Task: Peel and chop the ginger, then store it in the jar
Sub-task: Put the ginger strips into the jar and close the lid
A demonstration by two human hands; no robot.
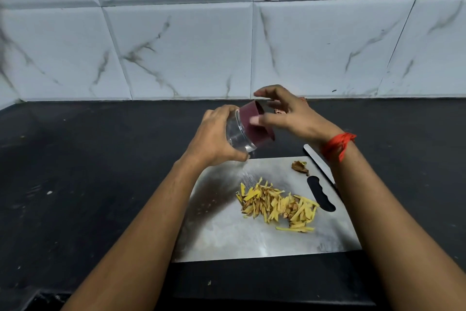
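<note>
My left hand (216, 138) holds a clear empty jar (236, 135) tilted on its side above the far edge of the steel cutting board (227, 240). Its maroon lid (254, 125) points right, and my right hand (287, 114) wraps its thumb and fingers around that lid. A pile of yellow ginger strips (277, 206) lies in the middle of the board. Brown ginger peel (300, 167) sits near the board's far right corner.
A knife blade (317, 159) lies along the board's right side, partly hidden under my right forearm. The board has a dark handle slot (321, 197). The black counter (88, 172) runs back to a white tiled wall (189, 53). A small copper-coloured thing shows behind my right hand.
</note>
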